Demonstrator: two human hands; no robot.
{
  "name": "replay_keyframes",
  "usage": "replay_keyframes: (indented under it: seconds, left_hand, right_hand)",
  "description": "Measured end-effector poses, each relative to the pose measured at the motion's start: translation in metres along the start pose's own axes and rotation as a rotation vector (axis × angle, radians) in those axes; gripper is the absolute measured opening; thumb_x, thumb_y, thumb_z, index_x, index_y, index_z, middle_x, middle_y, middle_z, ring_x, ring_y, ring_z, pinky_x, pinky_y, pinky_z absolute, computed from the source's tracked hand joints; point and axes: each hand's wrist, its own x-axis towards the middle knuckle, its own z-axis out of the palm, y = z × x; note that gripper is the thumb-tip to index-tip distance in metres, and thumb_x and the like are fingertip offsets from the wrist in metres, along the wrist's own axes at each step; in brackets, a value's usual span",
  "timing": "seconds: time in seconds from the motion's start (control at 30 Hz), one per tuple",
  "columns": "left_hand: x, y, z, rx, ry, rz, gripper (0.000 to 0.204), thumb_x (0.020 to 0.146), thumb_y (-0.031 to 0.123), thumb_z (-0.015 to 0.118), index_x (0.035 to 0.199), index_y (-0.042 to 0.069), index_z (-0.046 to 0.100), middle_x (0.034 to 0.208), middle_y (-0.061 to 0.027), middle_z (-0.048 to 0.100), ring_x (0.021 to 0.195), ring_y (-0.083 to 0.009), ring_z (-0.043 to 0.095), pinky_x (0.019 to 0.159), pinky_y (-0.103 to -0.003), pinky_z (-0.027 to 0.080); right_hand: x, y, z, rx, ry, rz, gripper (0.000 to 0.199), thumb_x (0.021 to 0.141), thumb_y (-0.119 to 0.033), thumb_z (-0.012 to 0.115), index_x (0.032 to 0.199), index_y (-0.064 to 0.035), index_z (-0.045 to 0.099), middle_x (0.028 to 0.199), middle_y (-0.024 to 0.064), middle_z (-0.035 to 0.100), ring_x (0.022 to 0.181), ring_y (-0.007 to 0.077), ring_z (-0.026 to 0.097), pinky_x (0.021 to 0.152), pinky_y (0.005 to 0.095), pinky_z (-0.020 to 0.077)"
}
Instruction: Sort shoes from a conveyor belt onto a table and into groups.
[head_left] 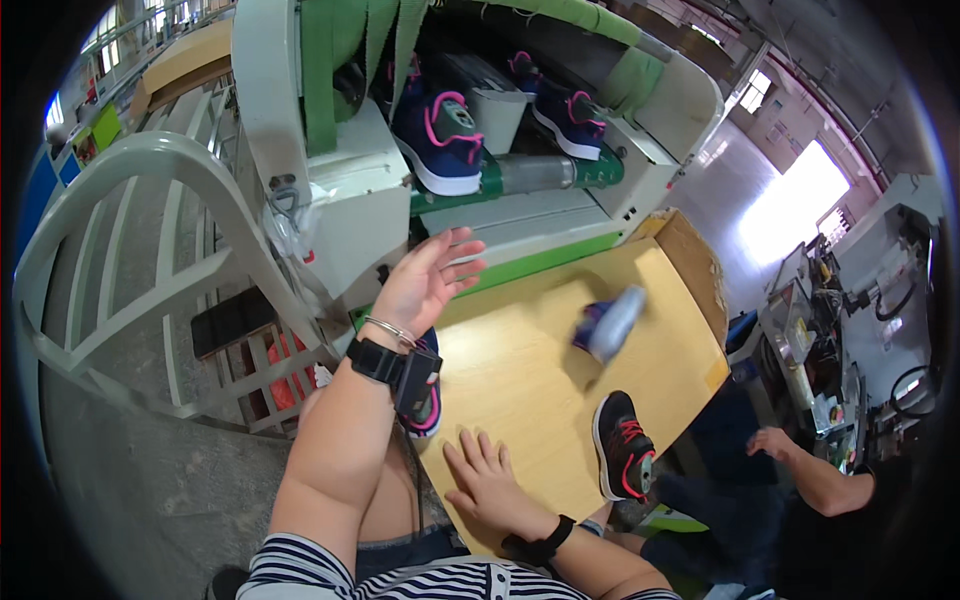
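Note:
My left hand [437, 275] is raised over the table's far left corner, fingers spread and palm bare, just below the conveyor's mouth. My right hand [488, 487] lies flat on the near part of the wooden tabletop [500, 350], holding nothing. A motion-blurred dark blue shoe with a pale sole [610, 325] is over the right half of the table; whether it touches the wood I cannot tell. To the right of my right hand sits a black shoe with red laces [622, 450]. At the table's left edge, a navy-and-pink shoe [430, 395] is partly hidden behind my left wrist.
A white-and-green conveyor machine [520, 225] stands at the far side, with navy-and-pink sneakers [445, 145] on its belt. A grey metal rack [150, 270] is on the left. Cardboard [692, 265] borders the table's right. Another person's hand [772, 442] is at the right.

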Motion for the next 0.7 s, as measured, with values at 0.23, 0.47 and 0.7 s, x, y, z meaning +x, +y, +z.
replay_keyframes:
  seconds: [0.23,0.47,0.7]
  left_hand:
    - [-0.007,-0.013,-0.005,-0.065,0.172,-0.020,0.034,0.100,0.026,0.057,0.126,0.004,0.057,0.121,-0.0113,0.064,0.109,-0.0235,0.059,0.095,-0.036,0.046]
    - [-0.010,-0.004,-0.007,-0.035,0.166,-0.028,0.033,0.099,0.026,0.059,0.124,0.005,0.058,0.118,-0.0094,0.064,0.107,-0.0224,0.059,0.094,-0.035,0.046]
    - [-0.009,-0.001,-0.008,0.006,0.182,-0.028,0.031,0.098,0.026,0.060,0.121,0.007,0.061,0.115,-0.0091,0.066,0.105,-0.0228,0.061,0.090,-0.034,0.047]
  right_hand:
    - [-0.019,-0.009,-0.016,0.018,-0.011,-0.030,0.077,0.090,-0.034,0.065,0.153,-0.0092,0.029,0.160,0.0239,0.021,0.146,0.0466,0.020,0.113,0.0645,0.0206]
    - [0.042,0.007,-0.078,0.045,0.342,-0.006,0.049,0.089,-0.026,0.066,0.128,0.0003,0.055,0.144,0.0228,0.045,0.135,0.0425,0.038,0.109,0.0562,0.0330]
    - [0.158,0.072,-0.147,-0.131,0.851,0.220,0.052,0.088,-0.036,0.067,0.132,-0.0112,0.058,0.153,0.0222,0.032,0.141,0.0456,0.029,0.114,0.0598,0.0232]
